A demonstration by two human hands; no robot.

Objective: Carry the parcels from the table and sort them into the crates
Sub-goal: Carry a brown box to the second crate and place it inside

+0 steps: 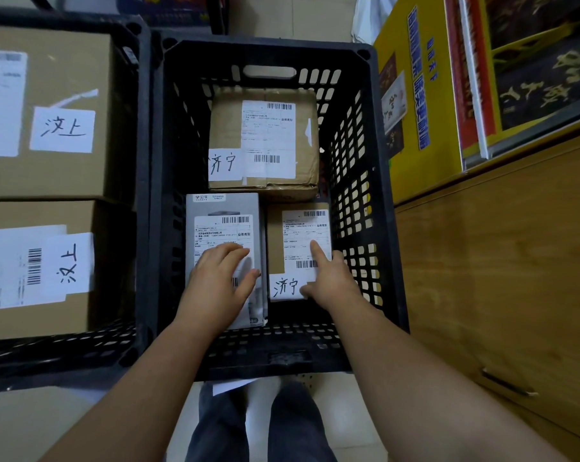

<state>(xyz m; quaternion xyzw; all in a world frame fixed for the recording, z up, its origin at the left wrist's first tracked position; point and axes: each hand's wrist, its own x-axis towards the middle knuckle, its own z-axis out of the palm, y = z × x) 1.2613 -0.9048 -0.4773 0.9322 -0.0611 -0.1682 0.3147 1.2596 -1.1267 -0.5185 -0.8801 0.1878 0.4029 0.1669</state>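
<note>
Three parcels lie in the black crate (355, 181): a brown box (228, 135) at the far end, a grey box (222, 208) near left, a small box (275, 241) near right. Much of the grey box's label is hidden under the left hand (220, 278), and the print on all labels is too fine to read (only the handwritten slips stand out). At the left edge a second crate (138, 105) is cut off, holding two large cartons (58, 175) with handwritten slips.

Room is tight: the two near boxes sit side by side, just apart, and the brown box's near edge meets theirs. A strip of bare crate floor shows along the near wall, and another beside the brown box on the left.

The left hand lies flat on the grey box, fingers straight and together. The right hand (330, 278) rests on the small box, forefinger stretched across its label and thumb on the slip, with the other fingers hidden. A wooden cabinet (498, 261) stands right of the crate.
</note>
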